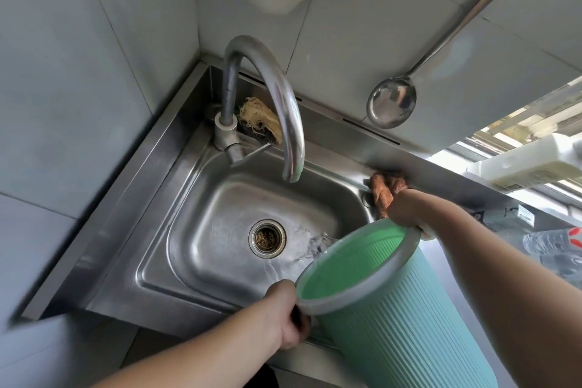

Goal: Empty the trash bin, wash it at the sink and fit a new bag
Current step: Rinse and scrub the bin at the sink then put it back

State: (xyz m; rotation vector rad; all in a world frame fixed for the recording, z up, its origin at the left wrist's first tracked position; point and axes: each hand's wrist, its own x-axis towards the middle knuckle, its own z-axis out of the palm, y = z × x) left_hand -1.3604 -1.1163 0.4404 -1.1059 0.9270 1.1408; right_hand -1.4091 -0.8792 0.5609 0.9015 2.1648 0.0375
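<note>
Head view, bin: the trash bin (pixel 393 318) was tilted over the sink (pixel 176 208), mouth toward the drain (pixel 267 238), water spilling out.
Fingers: left hand (pixel 285 313) clamped the near rim; right hand (pixel 404 209) the far rim.
Axis: base toward the person's right.

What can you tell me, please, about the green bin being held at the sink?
The mint-green ribbed plastic bin is a round, tapering tub with a paler smooth rim and no bag inside. It is tipped toward the steel sink, pouring water near the drain. The left hand grips its near rim, the right hand its far rim.
</note>
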